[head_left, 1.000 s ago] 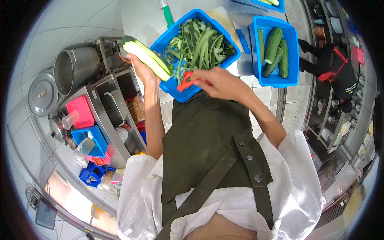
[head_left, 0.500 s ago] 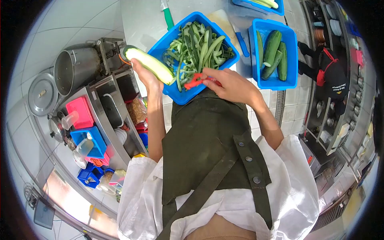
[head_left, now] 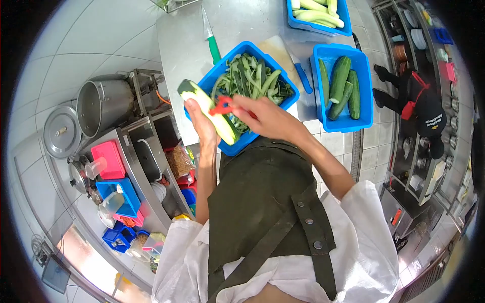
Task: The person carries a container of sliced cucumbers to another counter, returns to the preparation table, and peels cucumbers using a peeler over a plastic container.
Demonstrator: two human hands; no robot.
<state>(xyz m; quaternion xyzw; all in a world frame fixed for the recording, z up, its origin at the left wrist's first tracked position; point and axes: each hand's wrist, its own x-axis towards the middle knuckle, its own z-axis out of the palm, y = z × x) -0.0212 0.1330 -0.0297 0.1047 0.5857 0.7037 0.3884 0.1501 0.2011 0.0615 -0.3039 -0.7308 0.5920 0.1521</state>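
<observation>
My left hand is wrapped around a partly peeled cucumber, tilted over the left rim of a blue tub. Pale flesh shows along most of its length, with dark green skin at the upper end and along one lower edge. In my right hand is a red peeler, its head against the cucumber's middle. Long green peelings heap up inside the blue tub, which rests at the front of the counter against my apron.
Another blue tub on the right holds several unpeeled cucumbers; a third tub behind it holds peeled ones. A green-handled knife and a blue-handled knife lie on the steel counter. A person in black is at right.
The peeler has moved up and left from over the peelings onto the cucumber. Turned in my left hand, the cucumber shows some green skin. The view has shifted, so the tubs appear lower.
</observation>
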